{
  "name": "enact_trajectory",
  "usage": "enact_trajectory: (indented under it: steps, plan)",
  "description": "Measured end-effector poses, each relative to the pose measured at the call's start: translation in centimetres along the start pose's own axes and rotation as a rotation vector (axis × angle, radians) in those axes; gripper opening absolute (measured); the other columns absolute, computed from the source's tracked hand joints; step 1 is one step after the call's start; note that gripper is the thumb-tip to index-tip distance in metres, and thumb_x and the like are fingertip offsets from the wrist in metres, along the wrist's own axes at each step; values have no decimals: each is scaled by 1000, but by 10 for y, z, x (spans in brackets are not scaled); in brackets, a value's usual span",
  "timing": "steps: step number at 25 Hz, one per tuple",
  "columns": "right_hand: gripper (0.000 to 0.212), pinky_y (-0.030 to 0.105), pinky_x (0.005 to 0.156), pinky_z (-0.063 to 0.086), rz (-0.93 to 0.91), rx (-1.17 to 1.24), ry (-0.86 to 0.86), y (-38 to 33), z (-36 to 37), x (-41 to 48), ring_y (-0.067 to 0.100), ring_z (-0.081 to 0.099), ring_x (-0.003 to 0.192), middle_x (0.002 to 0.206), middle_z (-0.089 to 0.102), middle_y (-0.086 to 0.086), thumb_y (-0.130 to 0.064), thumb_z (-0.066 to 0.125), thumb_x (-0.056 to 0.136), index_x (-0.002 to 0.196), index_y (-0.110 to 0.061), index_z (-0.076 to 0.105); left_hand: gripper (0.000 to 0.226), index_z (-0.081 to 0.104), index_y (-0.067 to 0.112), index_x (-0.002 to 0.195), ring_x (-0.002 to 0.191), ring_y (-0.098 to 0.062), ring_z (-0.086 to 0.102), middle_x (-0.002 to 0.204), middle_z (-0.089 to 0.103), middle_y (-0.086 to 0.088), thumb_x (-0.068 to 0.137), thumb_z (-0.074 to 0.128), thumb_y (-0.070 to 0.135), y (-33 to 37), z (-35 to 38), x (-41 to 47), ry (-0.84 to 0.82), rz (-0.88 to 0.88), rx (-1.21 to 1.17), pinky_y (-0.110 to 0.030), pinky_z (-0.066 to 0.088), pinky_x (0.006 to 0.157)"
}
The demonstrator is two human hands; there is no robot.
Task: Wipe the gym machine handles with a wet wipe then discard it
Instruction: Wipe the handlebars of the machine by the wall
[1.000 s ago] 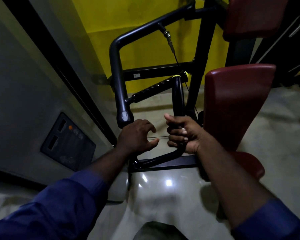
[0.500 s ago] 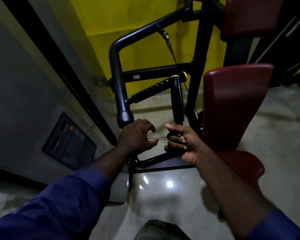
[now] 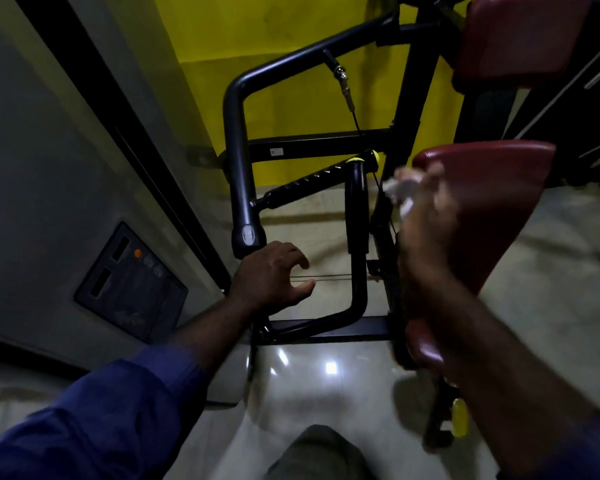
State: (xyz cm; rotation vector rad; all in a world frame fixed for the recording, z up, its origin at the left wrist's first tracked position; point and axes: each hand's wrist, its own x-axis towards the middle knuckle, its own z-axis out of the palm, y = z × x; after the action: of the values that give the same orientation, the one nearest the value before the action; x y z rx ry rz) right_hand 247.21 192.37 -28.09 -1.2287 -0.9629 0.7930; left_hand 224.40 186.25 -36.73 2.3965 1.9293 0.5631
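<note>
1. The wet wipe (image 3: pixel 400 192) is a small pale, crumpled bit, blurry, held up in the air in front of the red pad (image 3: pixel 492 209).
2. The right hand (image 3: pixel 425 216) has its fingers closed around the wipe. The hand is blurry, so the exact grip is hard to see. It is raised to the right of the handles and is not touching them.
3. The upright handle (image 3: pixel 356 216) is a black grip with a yellow ring at its top. It stands just left of the right hand, with a gap between them. Below the grip, the bar bends left toward the floor frame.
4. The slanted handle (image 3: pixel 317 180) is black with ridges and a yellow tip. It runs from the top of the upright handle down and left to the big black frame tube (image 3: pixel 238 168).
5. The left hand (image 3: pixel 271 277) is open, fingers curled and spread apart, holding nothing. It sits just below the rounded end of the frame tube, and I cannot tell if it touches it. A thin cable (image 3: pixel 326 277) runs by its thumb.
6. Both arms wear blue sleeves (image 3: pixel 118 410).
7. Behind the machine is a yellow wall (image 3: pixel 291 32). The floor (image 3: pixel 326 375) is shiny and pale. A dark panel (image 3: pixel 132 282) with an orange dot is on the grey wall to the left.
</note>
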Motion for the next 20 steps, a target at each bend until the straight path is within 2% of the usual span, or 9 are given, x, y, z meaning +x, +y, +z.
enact_trajectory:
  steps: [3, 5, 6, 8, 12, 13, 16, 17, 20]
  plan:
    - [34, 19, 74, 48, -485, -478, -474, -24, 48, 48, 10, 61, 91, 105, 68, 0, -43, 46, 106, 115, -20, 69, 32, 70, 35, 94, 94, -7, 63, 100, 69, 17, 77, 69, 61, 1, 0, -2, 45, -14, -16, -31, 56, 74]
    - [42, 33, 75, 51, -726, -987, -785, -20, 75, 57, 24, 64, 92, 96, 71, 7, -49, 42, 105, 104, -20, 73, 32, 71, 33, 96, 96, -9, 64, 100, 69, 15, 78, 69, 59, 2, -1, -1, 59, -2, -29, -32, 56, 75]
    - [48, 36, 73, 51, -831, -1151, -817, -18, 81, 58, 29, 65, 89, 90, 71, 9, -52, 38, 105, 99, -21, 74, 31, 71, 32, 96, 96, -10, 64, 100, 69, 15, 78, 70, 58, 2, -2, -2, 59, 4, -36, -32, 56, 75]
    - [54, 38, 71, 53, -838, -1165, -805, -21, 86, 68, 32, 66, 81, 81, 71, 11, -54, 36, 104, 87, -17, 71, 31, 71, 30, 98, 95, -12, 63, 101, 69, 14, 79, 72, 54, 3, 0, -1, 87, 21, -50, -33, 55, 74]
    - [55, 34, 54, 50, -59, -516, -914, -36, 91, 82, 20, 62, 49, 58, 60, 8, -44, 48, 106, 63, -9, 54, 34, 72, 21, 105, 107, -15, 63, 113, 67, 8, 82, 75, 47, 1, 2, -3, 157, 29, -106, -36, 56, 81]
    - [53, 31, 53, 48, -47, -459, -885, -35, 88, 77, 19, 62, 49, 57, 59, 5, -41, 48, 107, 64, -11, 54, 35, 72, 18, 107, 111, -16, 61, 117, 65, 4, 83, 76, 45, 1, 3, -4, 174, 39, -112, -36, 55, 83]
    - [41, 36, 64, 43, -813, -813, -705, -7, 61, 54, 30, 57, 72, 79, 59, 9, -35, 49, 106, 76, -11, 63, 36, 72, 13, 109, 119, -24, 57, 127, 61, -6, 87, 76, 40, 3, 2, -2, 225, 96, -77, -38, 51, 93]
    - [39, 37, 67, 42, -940, -902, -721, -1, 55, 54, 32, 55, 77, 86, 58, 12, -33, 50, 106, 81, -8, 66, 36, 73, 12, 109, 121, -27, 56, 129, 61, -9, 86, 77, 40, 4, 0, -2, 240, 104, -37, -39, 50, 96]
    - [31, 42, 75, 51, -905, -1153, -1060, -31, 65, 77, 34, 58, 90, 96, 57, 10, -34, 50, 105, 98, -8, 66, 46, 72, 17, 116, 129, -30, 52, 135, 57, -9, 80, 77, 45, 10, -9, -5, 349, -74, 47, -43, 43, 103]
